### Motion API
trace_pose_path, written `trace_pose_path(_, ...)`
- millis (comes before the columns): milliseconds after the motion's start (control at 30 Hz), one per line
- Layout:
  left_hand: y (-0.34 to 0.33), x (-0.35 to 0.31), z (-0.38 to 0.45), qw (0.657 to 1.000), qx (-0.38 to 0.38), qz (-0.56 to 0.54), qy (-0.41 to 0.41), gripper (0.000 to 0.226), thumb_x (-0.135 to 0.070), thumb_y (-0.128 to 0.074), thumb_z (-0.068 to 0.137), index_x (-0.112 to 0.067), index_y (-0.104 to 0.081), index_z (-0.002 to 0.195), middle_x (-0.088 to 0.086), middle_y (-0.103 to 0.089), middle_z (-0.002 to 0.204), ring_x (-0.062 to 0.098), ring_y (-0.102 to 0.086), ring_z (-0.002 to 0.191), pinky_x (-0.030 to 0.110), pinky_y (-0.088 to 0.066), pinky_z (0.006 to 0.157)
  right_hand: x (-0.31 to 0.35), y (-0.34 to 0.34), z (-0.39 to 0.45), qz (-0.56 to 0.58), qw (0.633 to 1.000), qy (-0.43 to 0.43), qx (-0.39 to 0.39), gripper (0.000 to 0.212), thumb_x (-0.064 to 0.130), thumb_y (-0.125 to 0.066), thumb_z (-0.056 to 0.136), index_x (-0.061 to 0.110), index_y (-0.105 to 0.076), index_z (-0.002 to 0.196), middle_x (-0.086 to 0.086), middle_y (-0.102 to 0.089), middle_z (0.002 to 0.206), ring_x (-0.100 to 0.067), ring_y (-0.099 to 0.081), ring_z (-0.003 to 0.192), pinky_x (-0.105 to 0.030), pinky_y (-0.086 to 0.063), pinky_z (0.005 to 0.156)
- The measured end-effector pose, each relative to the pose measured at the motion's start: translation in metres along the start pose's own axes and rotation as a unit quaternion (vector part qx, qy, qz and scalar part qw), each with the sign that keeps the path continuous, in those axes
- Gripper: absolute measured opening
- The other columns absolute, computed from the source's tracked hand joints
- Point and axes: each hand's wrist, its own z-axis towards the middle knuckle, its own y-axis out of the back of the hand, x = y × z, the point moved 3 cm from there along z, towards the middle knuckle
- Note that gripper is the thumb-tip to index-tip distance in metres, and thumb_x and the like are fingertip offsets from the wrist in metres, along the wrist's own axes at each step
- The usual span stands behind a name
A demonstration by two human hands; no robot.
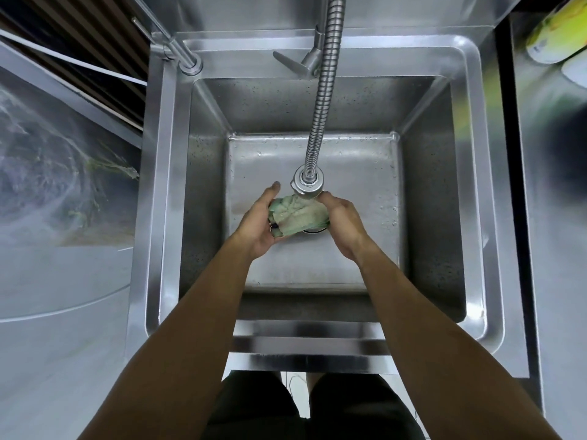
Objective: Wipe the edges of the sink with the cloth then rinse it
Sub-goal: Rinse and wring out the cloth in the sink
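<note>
the pale green cloth (297,215) is crumpled between both hands, low inside the basin of the steel sink (476,201), just near of the spray head (307,185) and over the drain (314,230), of which only a small part of the ring shows.

the left hand (260,222) lies palm up under the left end of the cloth. its fingers are curled around the lower edge of the cloth and mostly hidden by it, and the thumb points straight to the far side, apart from the cloth. the right hand (341,222) shows its back. its fingers are folded together around the right end of the cloth, and the thumb is just beside the spray head; i cannot tell if it touches it.

the spray head hangs on a ribbed metal hose (320,100) that comes down from the far edge. beside the hose, at the far rim, there is a flat lever (289,61), and at the far left corner stands a second tap (185,60).

small drops sit on the walls and the floor of the basin. i cannot tell if water runs from the spray head.

on the far right lies a yellow-green container (556,30), blurred. on the left is a grey counter (47,281).
</note>
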Motion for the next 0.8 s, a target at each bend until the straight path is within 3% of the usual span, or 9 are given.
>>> trace_pose_path(100,-0.013,0.000,0.001,0.998,-0.011,0.061,-0.025,0.016,-0.020,-0.075,0.092,-0.015,-0.066,0.104,0.004,-0.075,0.102,0.013,-0.077,0.078,0.028,-0.060,0.063,-0.007,0.011,-0.003,0.019,0.998,0.040,-0.039,0.014,0.014,-0.067,0.097,0.014,-0.080,0.098,-0.001,-0.080,0.099,-0.016,-0.075,0.095,-0.032,-0.056,0.091)
trace_pose_path(200,-0.030,0.001,0.000,0.997,0.030,0.065,-0.033,0.038,0.005,-0.066,0.088,-0.015,-0.066,0.119,0.005,-0.077,0.110,0.020,-0.077,0.093,0.035,-0.062,0.072,-0.011,0.027,-0.008,0.045,0.994,0.063,-0.071,0.016,0.000,-0.067,0.095,0.012,-0.077,0.101,-0.007,-0.078,0.102,-0.018,-0.072,0.094,-0.029,-0.057,0.085)
trace_pose_path(333,-0.030,0.002,-0.015,0.993,0.086,0.074,0.014,0.011,-0.037,-0.073,0.088,-0.027,-0.077,0.091,0.003,-0.078,0.107,0.020,-0.077,0.095,0.035,-0.061,0.075,-0.016,0.033,-0.020,-0.015,0.992,0.116,-0.042,0.022,0.002,-0.071,0.094,0.023,-0.076,0.096,0.010,-0.078,0.093,-0.005,-0.071,0.088,-0.019,-0.056,0.076)
trace_pose_path(367,-0.026,0.004,-0.019,0.994,0.071,0.086,0.024,0.018,-0.046,-0.074,0.088,-0.029,-0.076,0.083,0.001,-0.078,0.102,0.018,-0.077,0.092,0.034,-0.061,0.073,-0.021,0.029,-0.024,-0.039,0.991,0.128,-0.034,0.019,0.006,-0.072,0.094,0.024,-0.076,0.098,0.012,-0.077,0.093,-0.003,-0.070,0.087,-0.019,-0.056,0.076)
trace_pose_path(467,-0.027,0.022,-0.018,0.990,-0.024,0.137,0.003,0.015,-0.036,-0.077,0.090,-0.025,-0.068,0.096,-0.001,-0.076,0.096,0.016,-0.074,0.085,0.033,-0.060,0.070,-0.030,0.018,-0.034,-0.061,0.984,0.147,-0.075,0.006,0.017,-0.068,0.099,0.021,-0.071,0.096,0.009,-0.073,0.090,-0.006,-0.066,0.084,-0.029,-0.058,0.075)
trace_pose_path(567,-0.052,0.047,-0.023,0.980,-0.060,0.179,-0.056,0.012,-0.035,-0.068,0.095,-0.025,-0.066,0.089,-0.006,-0.073,0.084,0.015,-0.071,0.077,0.031,-0.058,0.066,-0.036,0.015,-0.034,-0.064,0.964,0.103,-0.235,0.031,0.034,-0.057,0.104,0.018,-0.056,0.078,0.004,-0.062,0.071,-0.003,-0.058,0.065,-0.030,-0.049,0.066)
trace_pose_path(600,-0.056,0.048,-0.025,0.976,-0.073,0.190,-0.075,0.021,-0.041,-0.064,0.097,-0.024,-0.066,0.085,-0.007,-0.072,0.077,0.015,-0.070,0.074,0.030,-0.058,0.064,-0.037,0.007,-0.036,-0.074,0.962,0.091,-0.248,0.035,0.036,-0.054,0.104,0.021,-0.054,0.073,0.004,-0.060,0.066,-0.004,-0.056,0.060,-0.031,-0.047,0.064)
trace_pose_path(733,-0.049,0.040,-0.022,0.984,-0.146,0.071,-0.079,0.038,-0.045,-0.060,0.101,-0.020,-0.070,0.074,0.000,-0.074,0.074,0.021,-0.071,0.075,0.034,-0.058,0.072,-0.029,-0.028,-0.037,-0.151,0.970,0.103,-0.161,0.035,0.040,-0.051,0.093,0.024,-0.056,0.062,0.006,-0.058,0.052,-0.015,-0.060,0.054,-0.035,-0.052,0.056)
trace_pose_path(800,-0.058,0.043,-0.023,0.972,-0.162,0.130,-0.109,0.035,-0.043,-0.058,0.097,-0.022,-0.071,0.072,-0.004,-0.073,0.068,0.023,-0.071,0.074,0.036,-0.058,0.069,-0.016,-0.011,-0.019,-0.133,0.970,0.075,-0.190,0.041,0.028,-0.055,0.094,0.019,-0.054,0.055,0.008,-0.055,0.047,-0.012,-0.056,0.053,-0.031,-0.048,0.058)
